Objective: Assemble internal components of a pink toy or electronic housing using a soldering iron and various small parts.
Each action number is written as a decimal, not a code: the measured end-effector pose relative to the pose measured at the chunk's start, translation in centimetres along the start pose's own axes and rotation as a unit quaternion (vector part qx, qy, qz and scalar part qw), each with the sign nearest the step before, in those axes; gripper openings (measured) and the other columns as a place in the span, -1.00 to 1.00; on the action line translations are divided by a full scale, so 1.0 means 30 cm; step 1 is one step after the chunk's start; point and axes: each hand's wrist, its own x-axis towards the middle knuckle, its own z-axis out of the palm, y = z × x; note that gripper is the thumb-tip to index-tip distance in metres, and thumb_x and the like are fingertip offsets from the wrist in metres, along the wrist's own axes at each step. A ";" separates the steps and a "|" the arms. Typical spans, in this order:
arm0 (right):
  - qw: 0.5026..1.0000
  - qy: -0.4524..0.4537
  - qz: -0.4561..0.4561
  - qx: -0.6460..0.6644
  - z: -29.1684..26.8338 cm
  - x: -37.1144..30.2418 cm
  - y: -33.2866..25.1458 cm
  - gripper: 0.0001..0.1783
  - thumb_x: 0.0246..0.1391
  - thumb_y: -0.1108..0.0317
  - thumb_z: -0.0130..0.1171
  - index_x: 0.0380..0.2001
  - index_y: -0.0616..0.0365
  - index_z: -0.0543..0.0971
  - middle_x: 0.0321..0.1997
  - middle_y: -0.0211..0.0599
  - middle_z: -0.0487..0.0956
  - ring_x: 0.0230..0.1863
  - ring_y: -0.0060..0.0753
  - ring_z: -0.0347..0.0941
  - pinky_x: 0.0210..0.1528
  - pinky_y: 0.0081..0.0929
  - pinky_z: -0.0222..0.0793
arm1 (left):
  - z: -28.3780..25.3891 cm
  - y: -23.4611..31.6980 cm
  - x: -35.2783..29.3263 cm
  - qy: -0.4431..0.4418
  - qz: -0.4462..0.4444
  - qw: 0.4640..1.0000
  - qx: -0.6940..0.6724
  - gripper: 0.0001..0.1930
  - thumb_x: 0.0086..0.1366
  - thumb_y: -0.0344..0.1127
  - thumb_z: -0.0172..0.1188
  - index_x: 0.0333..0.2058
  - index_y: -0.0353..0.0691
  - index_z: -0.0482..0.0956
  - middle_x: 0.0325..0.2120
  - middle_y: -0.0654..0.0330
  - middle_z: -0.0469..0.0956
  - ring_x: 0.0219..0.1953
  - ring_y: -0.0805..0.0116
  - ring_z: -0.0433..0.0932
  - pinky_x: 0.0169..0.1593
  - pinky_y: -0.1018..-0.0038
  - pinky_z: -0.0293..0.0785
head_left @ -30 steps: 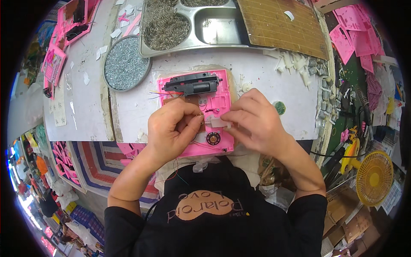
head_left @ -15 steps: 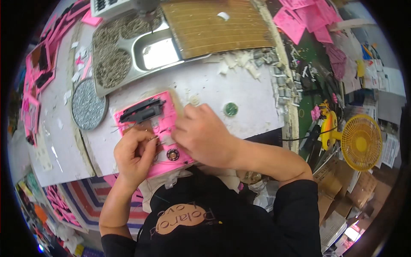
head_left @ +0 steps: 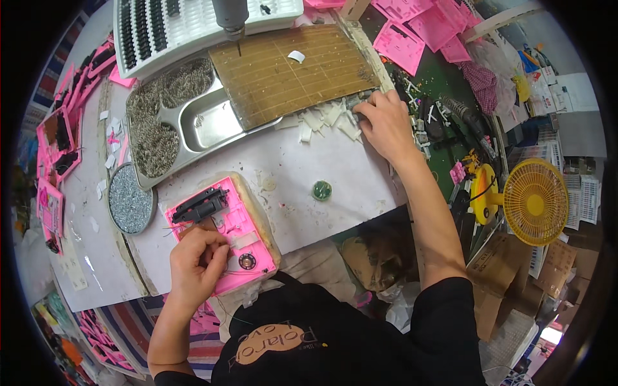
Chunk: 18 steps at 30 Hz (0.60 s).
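Low at eight o'clock, the left hand bunches its fingers over a moulded pink casing; at two, the right hand curls by angular white pieces; both grips unclear.

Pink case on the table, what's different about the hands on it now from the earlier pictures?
The right hand has left the pale piece on the pink case and moved forward and right, to the pile of small parts; I can't tell whether it holds one. The left hand stayed at the case, and the black part stayed on it.
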 end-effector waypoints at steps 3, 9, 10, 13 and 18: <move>0.998 0.026 0.025 0.053 -0.077 -0.019 -0.056 -0.77 -0.04 0.36 0.32 -0.23 -0.05 0.70 -0.40 -0.36 0.57 -0.18 -0.15 0.47 -0.11 -0.15 0.34 | -0.027 0.084 0.071 -0.013 0.004 1.000 0.001 -0.82 0.20 -0.55 0.33 -0.21 -0.31 0.60 -0.53 0.25 0.48 -0.62 0.52 0.35 -0.51 0.56 0.26; 0.944 0.044 -0.038 0.325 -0.210 -0.114 -0.432 -0.65 -0.05 0.35 0.36 -0.14 0.02 0.57 -0.51 -0.33 0.58 -0.45 -0.21 0.52 -0.18 -0.22 0.35 | 0.073 0.237 0.295 -0.126 -0.002 0.991 -0.045 -0.79 0.21 -0.44 0.39 -0.20 -0.31 0.59 -0.50 0.14 0.57 -0.56 0.33 0.57 -0.46 0.42 0.45; 0.932 0.041 -0.022 0.358 -0.219 -0.136 -0.450 -0.64 -0.04 0.37 0.36 -0.12 0.04 0.56 -0.53 -0.32 0.57 -0.47 -0.24 0.53 -0.18 -0.27 0.35 | 0.106 0.220 0.314 -0.127 0.042 0.991 -0.031 -0.80 0.22 -0.44 0.38 -0.21 -0.31 0.59 -0.50 0.11 0.58 -0.54 0.28 0.59 -0.45 0.38 0.47; 0.843 -0.077 0.068 0.528 -0.253 -0.184 -0.434 -0.63 0.01 0.46 0.33 -0.07 0.11 0.53 -0.56 -0.35 0.56 -0.46 -0.43 0.57 -0.18 -0.44 0.38 | 0.133 0.223 0.344 -0.140 0.144 0.980 -0.009 -0.85 0.24 -0.46 0.34 -0.24 -0.29 0.57 -0.48 0.06 0.58 -0.51 0.13 0.61 -0.43 0.30 0.50; 0.647 -0.112 0.192 0.730 -0.194 -0.272 -0.394 -0.65 0.16 0.57 0.20 0.03 0.19 0.49 -0.46 -0.39 0.67 -0.37 -0.63 0.59 -0.13 -0.56 0.43 | 0.167 0.257 0.381 -0.188 0.184 0.965 0.018 -0.86 0.21 -0.47 0.32 -0.27 -0.26 0.56 -0.47 0.07 0.55 -0.50 0.07 0.60 -0.42 0.28 0.50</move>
